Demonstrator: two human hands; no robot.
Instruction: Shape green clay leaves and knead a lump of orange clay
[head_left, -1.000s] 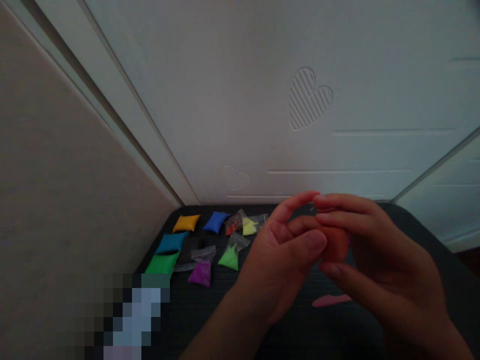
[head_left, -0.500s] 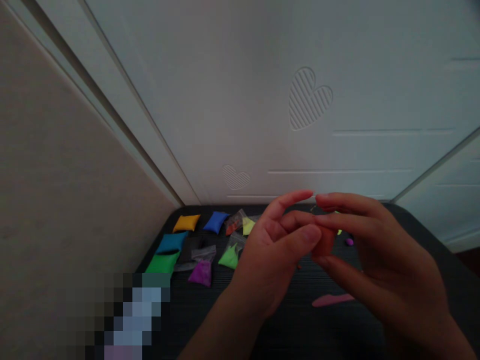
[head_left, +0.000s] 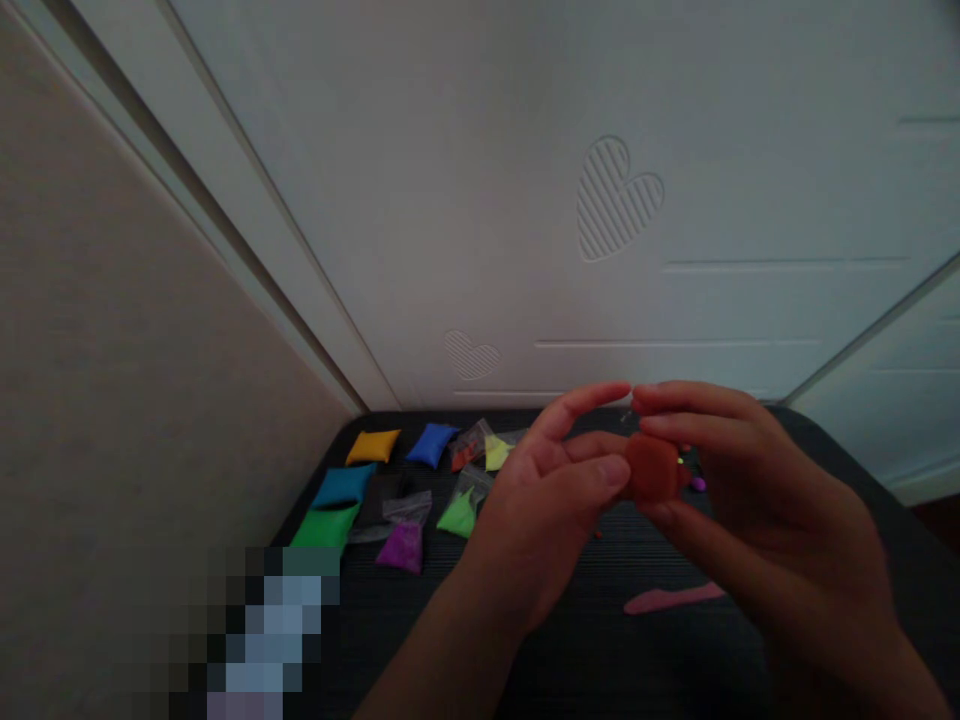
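Note:
Between my two hands, raised over the dark table [head_left: 585,640], is a squarish lump of orange-red modelling clay [head_left: 652,468]. My left hand [head_left: 551,490] pinches its left side with thumb and index finger. From the other side, the fingers and thumb of my right hand [head_left: 765,510] press on its top and bottom edges. On the table below the right hand lies a pink plastic knife [head_left: 667,599], its right end hidden by that hand. A small purple ball [head_left: 698,484] shows behind the right hand.
Coloured clay packets lie at the table's left: yellow-orange [head_left: 373,447], blue [head_left: 432,445], teal [head_left: 344,485], green [head_left: 325,526], a purple bag [head_left: 403,542] and a light green bag [head_left: 460,512]. Behind the table stands a white panel with hearts [head_left: 619,200]; a wall [head_left: 135,350] borders the left.
The orange-red clay has turned so that a flat squarish face shows. My left thumb has drawn slightly left, and the right fingers have shifted on the clay's edges.

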